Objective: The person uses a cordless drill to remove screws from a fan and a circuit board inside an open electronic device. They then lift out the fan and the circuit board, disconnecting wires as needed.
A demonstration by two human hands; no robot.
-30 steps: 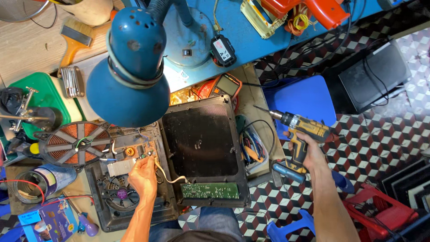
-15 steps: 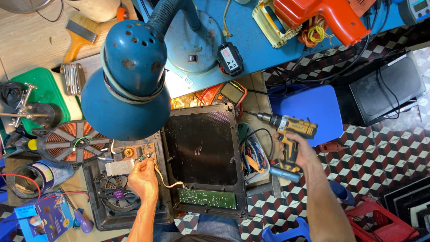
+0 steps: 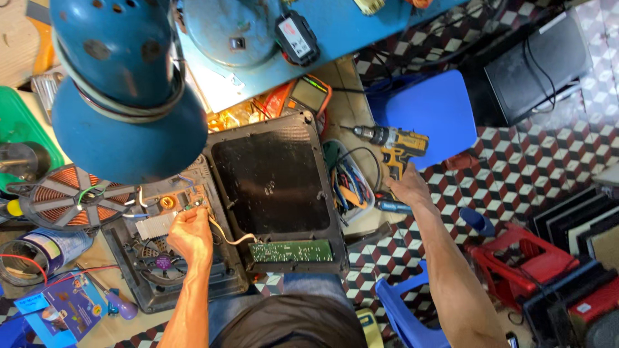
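- While the opened cooker base [image 3: 174, 270] lies near the left of the bench, the left hand [image 3: 191, 233] is rested on its circuit board [image 3: 169, 216], with the fingers pinched together on a small part there; what exactly is pinched cannot be told.
- A yellow and black cordless drill [image 3: 394, 143] is gripped at its handle by the right hand [image 3: 409, 187], well apart from the left hand, with the bit pointed left.
- The drill is held to the right of the cooker's black upturned cover [image 3: 274, 180], just above a tub of wires [image 3: 351, 183].
- A green strip board [image 3: 291, 251] is seen along the cover's near edge, joined to the base by a pale cable [image 3: 229, 237].
- A copper coil disc [image 3: 68, 196] is laid to the left of the base.
- A blue lamp shade [image 3: 126, 84] is hung over the far left of the bench.
- A blue stool [image 3: 429, 113] is stood at the right, just behind the drill.
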